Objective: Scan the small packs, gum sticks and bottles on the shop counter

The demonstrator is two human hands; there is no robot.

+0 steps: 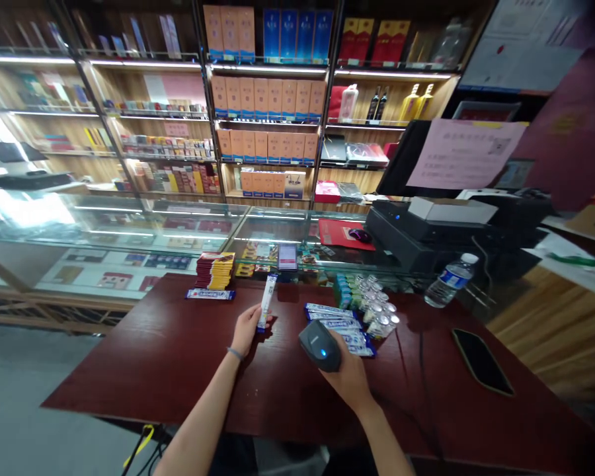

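Pinched in my left hand (pixel 248 328) is a slim white-and-blue snack packet (pixel 268 299), tilted upright over the table. My right hand (pixel 350 378) is wrapped round a dark barcode scanner (pixel 320 345) with a blue light on top. Several similar blue-and-white packets (pixel 340 322) lie fanned out behind the scanner, partly hidden by it and my right hand. One more such packet (pixel 211 294) lies flat at the left, in front of a stack of red and yellow packets (pixel 215 270). The fingers under the scanner are mostly hidden.
Small bottles or cans (pixel 374 305) stand in rows right of the packets. A water bottle (pixel 450 281) and a phone (pixel 482 361) are farther right on the brown table (pixel 143 350). Behind runs a glass counter (pixel 188 228) with a payment device (pixel 287 257); a monitor (pixel 401 158) stands back right.
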